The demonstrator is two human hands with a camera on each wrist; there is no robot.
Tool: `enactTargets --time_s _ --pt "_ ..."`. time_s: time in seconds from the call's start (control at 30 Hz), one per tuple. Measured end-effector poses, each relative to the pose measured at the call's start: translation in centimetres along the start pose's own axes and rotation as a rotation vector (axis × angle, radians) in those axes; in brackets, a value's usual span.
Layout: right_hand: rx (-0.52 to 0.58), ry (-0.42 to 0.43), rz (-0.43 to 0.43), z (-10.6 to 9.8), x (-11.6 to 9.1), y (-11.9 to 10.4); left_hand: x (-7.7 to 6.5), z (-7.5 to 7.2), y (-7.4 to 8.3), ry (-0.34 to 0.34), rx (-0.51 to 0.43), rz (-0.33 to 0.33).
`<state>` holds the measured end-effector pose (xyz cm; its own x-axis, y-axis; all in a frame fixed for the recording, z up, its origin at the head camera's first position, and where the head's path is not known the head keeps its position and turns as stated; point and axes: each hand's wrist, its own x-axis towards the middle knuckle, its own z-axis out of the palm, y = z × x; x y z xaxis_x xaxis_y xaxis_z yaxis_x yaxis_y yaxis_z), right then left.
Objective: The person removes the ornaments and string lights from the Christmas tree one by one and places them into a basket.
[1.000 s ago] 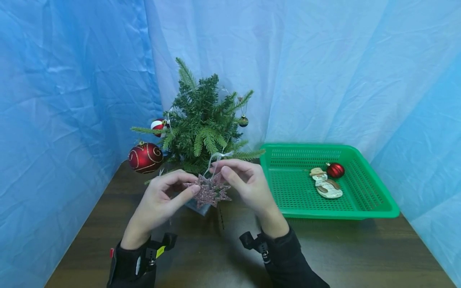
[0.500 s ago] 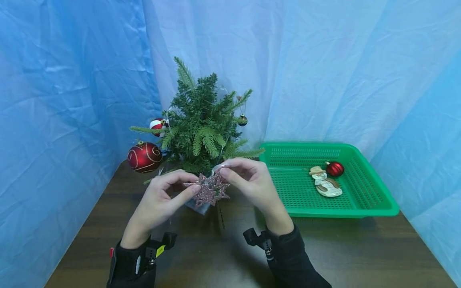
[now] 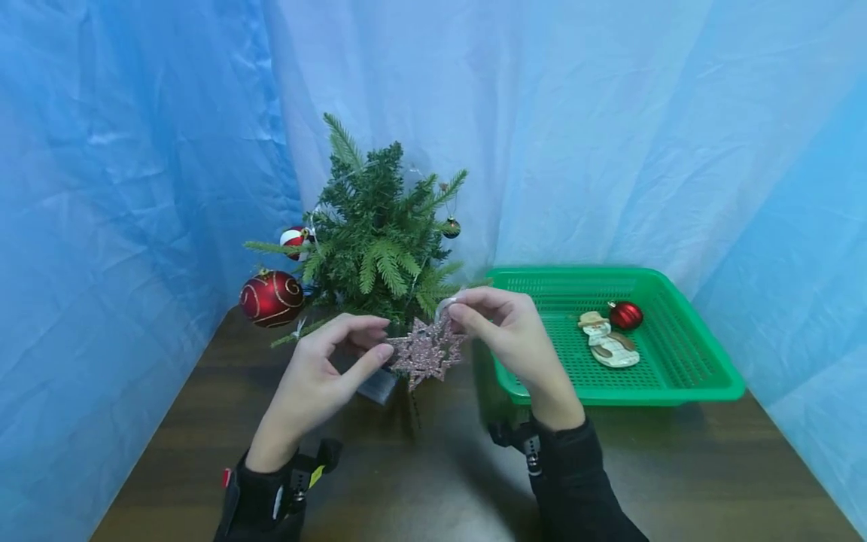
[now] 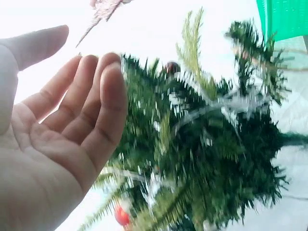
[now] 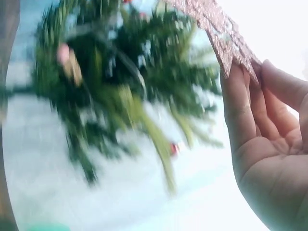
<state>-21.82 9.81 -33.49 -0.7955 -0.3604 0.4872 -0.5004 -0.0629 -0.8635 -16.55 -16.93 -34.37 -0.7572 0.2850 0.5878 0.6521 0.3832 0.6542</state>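
Note:
A pink glitter star ornament (image 3: pixel 427 352) hangs in front of the small Christmas tree (image 3: pixel 379 226). My right hand (image 3: pixel 518 339) pinches it near its white ribbon loop; in the right wrist view the star (image 5: pixel 219 36) has its lower points between thumb and fingers. My left hand (image 3: pixel 332 369) is beside the star's left point, thumb and fingers apart. The left wrist view shows that hand (image 4: pixel 62 120) holding nothing, with a gap between it and the star (image 4: pixel 103 12).
A green basket (image 3: pixel 623 397) at the right holds a snowman ornament (image 3: pixel 612 348) and a red bauble (image 3: pixel 626 315). On the tree hang a large red bauble (image 3: pixel 271 299), a red-and-white bauble (image 3: pixel 293 241) and a small dark one (image 3: pixel 451 227). Blue curtains (image 3: pixel 576 135) surround the table.
The star has moved right, away from the tree's base, with my right hand. My left hand has come off the star's left point and its thumb and fingers have spread.

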Motion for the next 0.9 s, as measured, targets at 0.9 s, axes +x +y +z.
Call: enactTargets --time_s 0.9 --pt "-0.452 -0.171 0.439 -17.6 2.2 0.2 0.7 16.5 0.5 -0.149 0.584 0.411"
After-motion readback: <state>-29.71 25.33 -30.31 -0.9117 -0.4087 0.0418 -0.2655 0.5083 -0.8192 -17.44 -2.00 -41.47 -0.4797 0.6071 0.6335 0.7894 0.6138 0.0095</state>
